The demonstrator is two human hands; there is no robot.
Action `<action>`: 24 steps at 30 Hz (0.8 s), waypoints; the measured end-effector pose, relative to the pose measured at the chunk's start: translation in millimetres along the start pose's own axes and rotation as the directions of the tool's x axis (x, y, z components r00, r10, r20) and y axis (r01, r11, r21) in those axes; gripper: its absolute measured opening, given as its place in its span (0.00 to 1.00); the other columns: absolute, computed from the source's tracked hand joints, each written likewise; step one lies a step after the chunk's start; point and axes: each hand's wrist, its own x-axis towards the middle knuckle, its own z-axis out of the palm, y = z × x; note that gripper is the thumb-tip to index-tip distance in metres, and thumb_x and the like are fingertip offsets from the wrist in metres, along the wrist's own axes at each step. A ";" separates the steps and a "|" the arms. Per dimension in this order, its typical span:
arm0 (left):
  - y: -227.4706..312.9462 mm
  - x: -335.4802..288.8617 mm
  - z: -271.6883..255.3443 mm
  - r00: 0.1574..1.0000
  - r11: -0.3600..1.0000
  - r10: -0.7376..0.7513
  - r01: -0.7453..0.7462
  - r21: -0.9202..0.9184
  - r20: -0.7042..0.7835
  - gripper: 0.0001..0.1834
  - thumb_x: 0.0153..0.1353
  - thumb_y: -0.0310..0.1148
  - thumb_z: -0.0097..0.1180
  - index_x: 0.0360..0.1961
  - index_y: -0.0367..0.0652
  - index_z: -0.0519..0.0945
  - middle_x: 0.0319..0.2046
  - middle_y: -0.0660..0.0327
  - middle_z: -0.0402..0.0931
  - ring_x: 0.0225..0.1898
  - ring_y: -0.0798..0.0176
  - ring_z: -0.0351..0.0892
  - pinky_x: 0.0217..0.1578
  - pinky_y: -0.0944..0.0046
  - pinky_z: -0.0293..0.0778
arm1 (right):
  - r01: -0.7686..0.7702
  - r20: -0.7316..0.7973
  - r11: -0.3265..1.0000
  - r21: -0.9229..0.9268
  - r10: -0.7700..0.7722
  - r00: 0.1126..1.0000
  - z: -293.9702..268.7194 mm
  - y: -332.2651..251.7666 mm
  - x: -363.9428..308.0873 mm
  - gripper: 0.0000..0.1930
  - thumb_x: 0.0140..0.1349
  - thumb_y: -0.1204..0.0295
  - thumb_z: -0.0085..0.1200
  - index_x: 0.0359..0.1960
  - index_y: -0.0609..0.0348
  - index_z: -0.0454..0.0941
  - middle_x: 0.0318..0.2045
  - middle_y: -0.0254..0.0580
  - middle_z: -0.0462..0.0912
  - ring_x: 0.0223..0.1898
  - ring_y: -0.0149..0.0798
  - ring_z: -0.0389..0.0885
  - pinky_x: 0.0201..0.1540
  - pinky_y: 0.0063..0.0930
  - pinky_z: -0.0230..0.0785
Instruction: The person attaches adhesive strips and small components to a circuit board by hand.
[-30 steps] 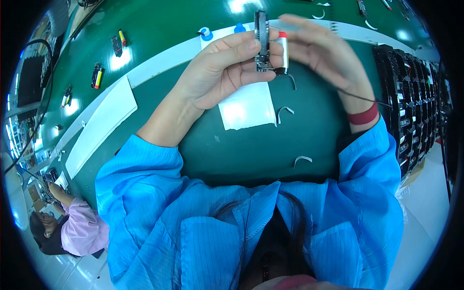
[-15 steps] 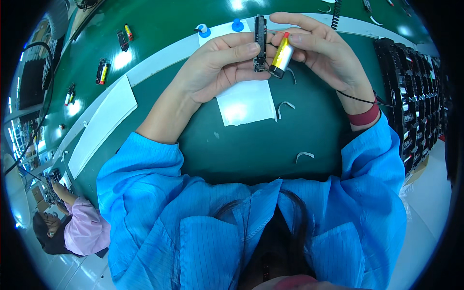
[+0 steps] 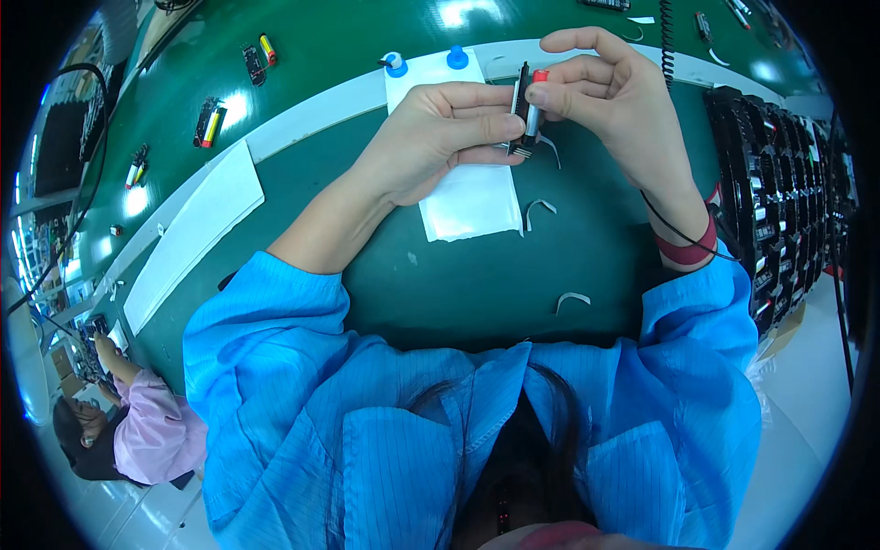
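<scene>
In the head view, a black board [image 3: 520,103] is pinched by the fingers of the left hand [image 3: 431,133]; just beside them, a red-ended battery [image 3: 533,119] is pinched by the right hand [image 3: 619,101]. If loosely held, the battery could be dropped.

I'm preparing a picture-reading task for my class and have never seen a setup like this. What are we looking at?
There is no robot here: these are a person's own bare hands. The camera is worn on the head and looks down, and its fisheye lens bends straight edges near the rim. The left hand holds a narrow, dark part. Close beside it, the right hand pinches a small red-ended cylinder. On the green work surface lie a white sheet, thin curved strips and, to the left, long white paper. Stacked black trays or parts stand at the right.
</scene>
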 end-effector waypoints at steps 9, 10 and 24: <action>2.0 0.4 5.2 0.999 0.998 0.024 -0.022 0.065 -0.032 0.17 0.56 0.25 0.50 0.47 0.32 0.70 0.41 0.50 0.73 0.42 0.56 0.76 0.42 0.63 0.76 | 0.020 -0.035 1.000 -0.017 -0.021 0.999 3.2 3.2 -0.2 0.16 0.51 0.79 0.56 0.42 0.66 0.68 0.28 0.41 0.79 0.29 0.28 0.79 0.34 0.18 0.72; 1.7 0.3 5.2 0.999 0.997 0.030 -0.027 0.074 -0.034 0.17 0.56 0.25 0.50 0.47 0.32 0.70 0.41 0.50 0.73 0.42 0.56 0.76 0.42 0.64 0.76 | 0.020 -0.037 0.999 -0.030 -0.021 0.999 3.5 3.6 -0.2 0.16 0.51 0.79 0.56 0.42 0.66 0.68 0.28 0.41 0.79 0.29 0.28 0.79 0.34 0.18 0.72; -1.8 -0.3 4.4 0.998 0.993 0.053 -0.050 0.109 -0.031 0.16 0.56 0.27 0.50 0.46 0.32 0.71 0.38 0.52 0.75 0.39 0.60 0.77 0.41 0.65 0.75 | 0.032 -0.051 0.997 -0.067 -0.035 0.998 6.6 6.9 0.7 0.15 0.51 0.78 0.57 0.40 0.65 0.69 0.27 0.40 0.79 0.28 0.28 0.78 0.32 0.17 0.72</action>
